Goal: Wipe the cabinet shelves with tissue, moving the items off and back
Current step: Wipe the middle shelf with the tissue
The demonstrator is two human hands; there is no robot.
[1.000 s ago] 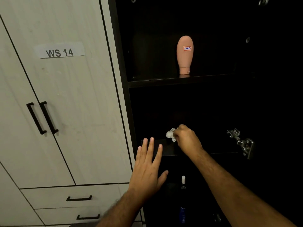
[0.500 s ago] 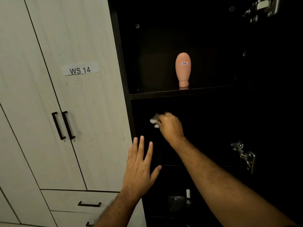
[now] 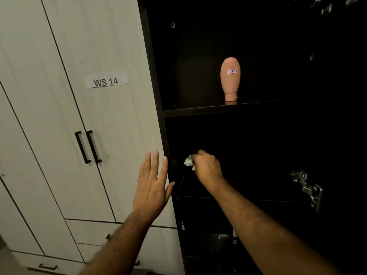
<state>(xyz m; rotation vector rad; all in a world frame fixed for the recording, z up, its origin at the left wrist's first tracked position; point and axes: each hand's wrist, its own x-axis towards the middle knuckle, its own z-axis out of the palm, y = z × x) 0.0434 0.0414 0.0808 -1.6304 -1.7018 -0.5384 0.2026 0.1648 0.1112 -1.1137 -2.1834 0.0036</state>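
Observation:
My right hand (image 3: 206,167) reaches into the dark open cabinet and grips a crumpled white tissue (image 3: 188,161), held just above the middle shelf (image 3: 258,198) near its left wall. My left hand (image 3: 153,185) is spread with straight fingers against the cabinet's front left edge, holding nothing. A peach-coloured bottle (image 3: 230,79) with a small label stands cap-down on the upper shelf (image 3: 198,111). In the compartment below, a small white-capped bottle (image 3: 234,238) shows beside my right forearm.
Pale wooden doors with black handles (image 3: 88,146) and a "WS 14" label (image 3: 106,81) close the cabinet to the left, with drawers (image 3: 47,266) below. A metal hinge (image 3: 309,188) juts out at the right of the open compartment; another sits at top right.
My right hand with the tissue rose and swung left half a second ago, and has since dropped back toward the middle shelf. The left hand stays spread at the cabinet edge.

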